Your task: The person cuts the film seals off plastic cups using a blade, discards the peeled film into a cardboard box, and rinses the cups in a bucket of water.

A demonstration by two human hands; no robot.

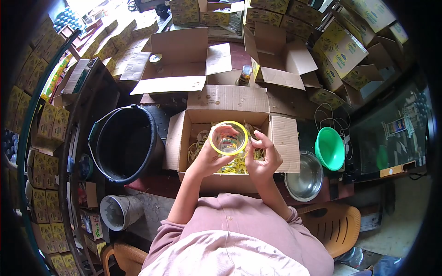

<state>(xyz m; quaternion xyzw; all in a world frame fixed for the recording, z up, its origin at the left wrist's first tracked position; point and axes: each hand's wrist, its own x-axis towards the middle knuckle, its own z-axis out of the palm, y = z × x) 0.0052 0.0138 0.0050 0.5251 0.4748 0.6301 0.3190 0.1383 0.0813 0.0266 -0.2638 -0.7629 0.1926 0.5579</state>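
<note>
My left hand [209,158] is wrapped round a clear cup [229,146] with a yellow rim, its mouth turned up toward me. Coloured print shows through the cup's wall. At the cup's right edge is my right hand [263,158], thumb and index finger drawn together beside the rim. Whether a thin piece sits between those fingertips is too small to tell. Both hands are above an open cardboard box [228,99]. Inside it lies a heap of yellow and pale strips [237,165], partly hidden by my hands and the cup.
A black bucket [124,145] stands left of the box, with a grey bucket [120,212] lower down. To the right are a green bowl [329,149] and a metal bowl [304,177]. Two open cartons [179,50] [281,60] and a small jar [245,75] are behind.
</note>
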